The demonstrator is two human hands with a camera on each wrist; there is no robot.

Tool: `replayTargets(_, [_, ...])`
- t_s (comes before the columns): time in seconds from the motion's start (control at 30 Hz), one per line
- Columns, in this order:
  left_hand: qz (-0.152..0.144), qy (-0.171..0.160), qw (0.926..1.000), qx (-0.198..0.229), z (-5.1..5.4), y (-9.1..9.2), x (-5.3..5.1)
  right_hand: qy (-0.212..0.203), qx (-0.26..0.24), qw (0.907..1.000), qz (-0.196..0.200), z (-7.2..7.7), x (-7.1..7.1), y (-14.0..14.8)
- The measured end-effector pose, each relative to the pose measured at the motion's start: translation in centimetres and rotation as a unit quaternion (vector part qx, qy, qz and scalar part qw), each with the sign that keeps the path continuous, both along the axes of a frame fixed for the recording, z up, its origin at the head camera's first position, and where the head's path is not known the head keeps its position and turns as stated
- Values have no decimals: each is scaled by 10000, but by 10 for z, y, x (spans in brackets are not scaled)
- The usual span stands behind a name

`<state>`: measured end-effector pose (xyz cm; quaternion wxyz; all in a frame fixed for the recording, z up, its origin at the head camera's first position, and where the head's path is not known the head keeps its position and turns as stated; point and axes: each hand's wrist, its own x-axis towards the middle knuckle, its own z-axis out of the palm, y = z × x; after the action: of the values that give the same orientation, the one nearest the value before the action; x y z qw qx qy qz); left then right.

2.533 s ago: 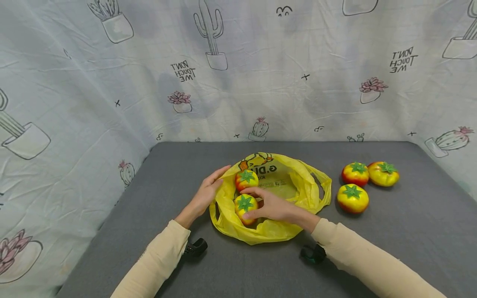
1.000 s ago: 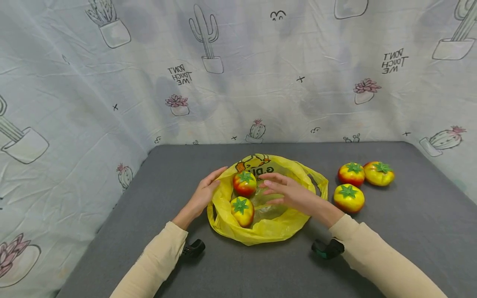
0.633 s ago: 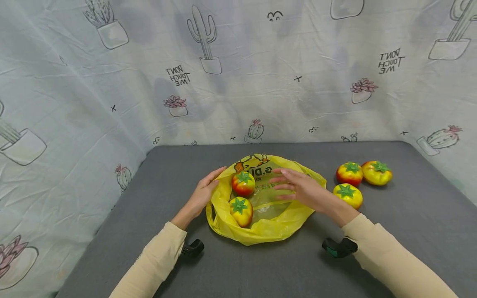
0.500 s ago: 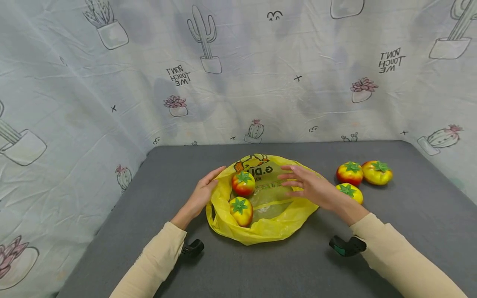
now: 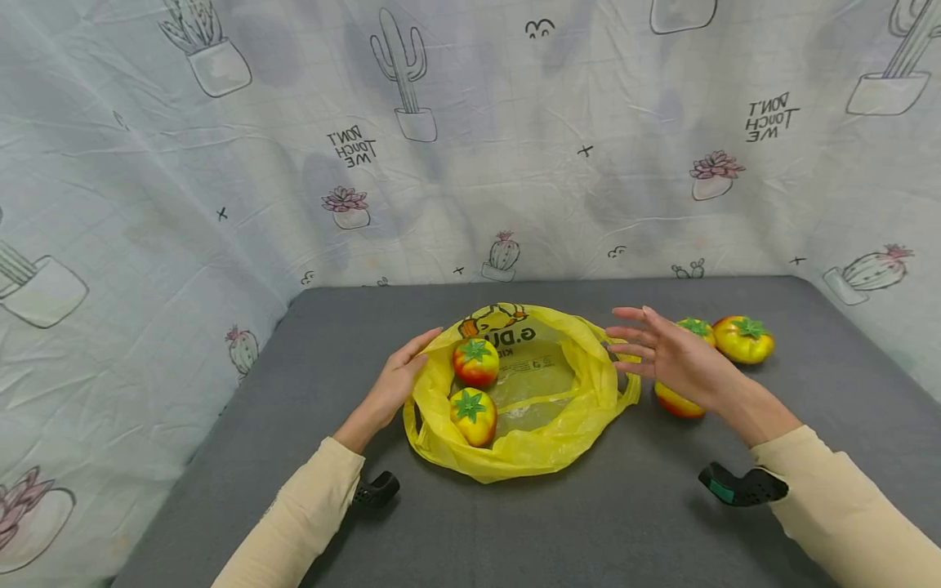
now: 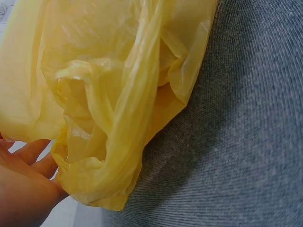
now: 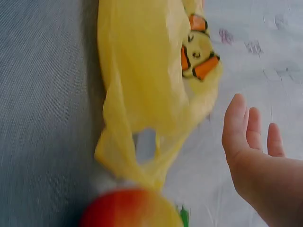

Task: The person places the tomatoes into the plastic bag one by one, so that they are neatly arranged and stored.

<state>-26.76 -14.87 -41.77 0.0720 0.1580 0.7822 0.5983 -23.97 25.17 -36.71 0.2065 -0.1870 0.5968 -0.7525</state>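
A yellow plastic bag (image 5: pixel 540 461) lies with its mouth spread wide on the table. Inside, along its left side, sit two red-and-yellow tomatoes (image 5: pixel 475 374) with green star-shaped tops. My left hand (image 5: pixel 388 390) rests against the bag's outer left side, fingers loosely extended; in the left wrist view the bag (image 6: pixel 128 104) covers some fingertips. My right hand (image 5: pixel 687 363) hovers right of the bag, fingers spread and holding nothing. Behind and below it are two tomatoes (image 5: pixel 678 402), partly hidden. A third tomato (image 5: pixel 744 349) sits farther right.
A grey table (image 5: pixel 529 539) carries everything. Behind it hangs a pale cloth (image 5: pixel 515 122) printed with cacti. A black wrist device (image 5: pixel 742 487) sits under the right forearm, with another black device (image 5: pixel 377 492) under the left.
My right hand has let go of the front tomato in the bag, lifted out, and travelled right toward the loose tomatoes, fingers spreading. The left hand has stayed at the bag's side.
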Motion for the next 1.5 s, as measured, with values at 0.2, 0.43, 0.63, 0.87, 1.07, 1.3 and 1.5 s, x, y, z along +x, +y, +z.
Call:
replayTargets(0.2, [34, -82, 10000, 22, -1, -2, -1, 18, -208, 9997, -111, 4, 5, 28])
replayTargets(0.43, [9, -39, 9999, 114, -1, 0, 0, -10, -545, 9983, -187, 2, 10, 51])
replayTargets(0.63, [-15, 0, 9999, 151, -2, 1, 0, 63, -342, 9983, -469, -5, 12, 66])
replayTargets(0.87, [-26, -9, 9998, 186, -4, 1, -2, 63, -88, 9967, -806, -14, 15, 84])
replayTargets(1.07, [-61, -48, 9997, 234, -5, 1, -2, -166, 199, 9929, -1162, -22, 20, 98])
replayTargets(1.3, [-99, -22, 9996, 260, -5, 1, -2, -335, 1442, 9741, -1711, -30, 24, 110])
replayTargets(1.5, [-87, -11, 9997, 228, -5, 1, -2, -275, 2965, 9390, -1718, -35, 24, 109])
